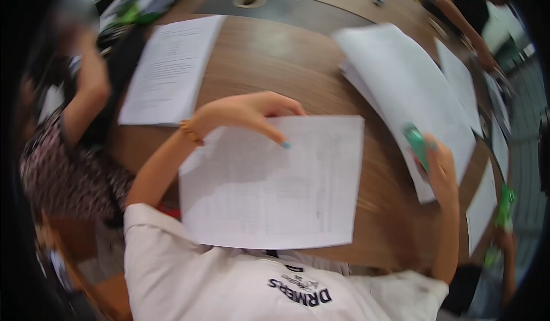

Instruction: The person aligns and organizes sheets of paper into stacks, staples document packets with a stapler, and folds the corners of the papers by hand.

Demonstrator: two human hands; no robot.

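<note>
The left hand (243, 112) pinches the paper (275, 195) between thumb and fingers at its top edge, likely to steady it; it spreads below them. The right hand (441, 169) wraps its fingers round a green tool (416, 142), apparently for firm control, a stack (395, 75) beyond.
</note>
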